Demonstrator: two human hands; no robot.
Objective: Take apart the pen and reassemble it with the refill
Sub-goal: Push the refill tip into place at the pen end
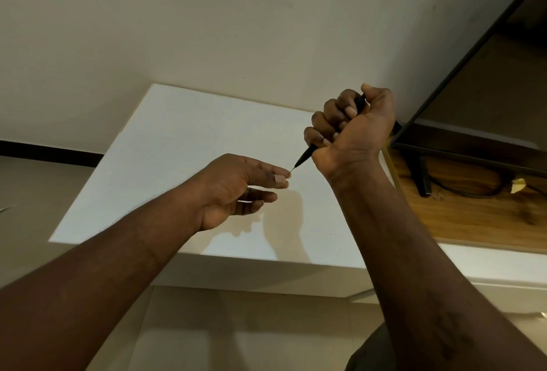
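Two bare hands, one pen, one white table, one dark-framed screen, one wooden surface.

Right hand [352,128] raised above the far right part of the white table [165,145], closed into a full fist around the black pen [306,155]. All four fingers [334,110] curled tight over the barrel, thumb pressed up along its top end. Most of the barrel hidden inside the fist; only a short dark piece visible at the top beside the thumb, and the tapered black nose sticking out below the fist, angled down and to the left.

Left hand [236,190] lower, over the middle of the table, palm turned inward. Thumb and forefinger brought together in a fine pinch right at the thin point emerging from the pen's nose; remaining fingers loosely spread beneath, holding nothing. Hard to tell whether the pinched sliver is the refill tip or only the pen's own point: too small.

Pen held wholly in the air above the table, touching nothing but the two hands. Shadows of both hands cast on the table just below them.

Right of the table, a wooden surface [473,216] carrying the dark-framed screen [461,145] on its stand, close beside the right wrist.
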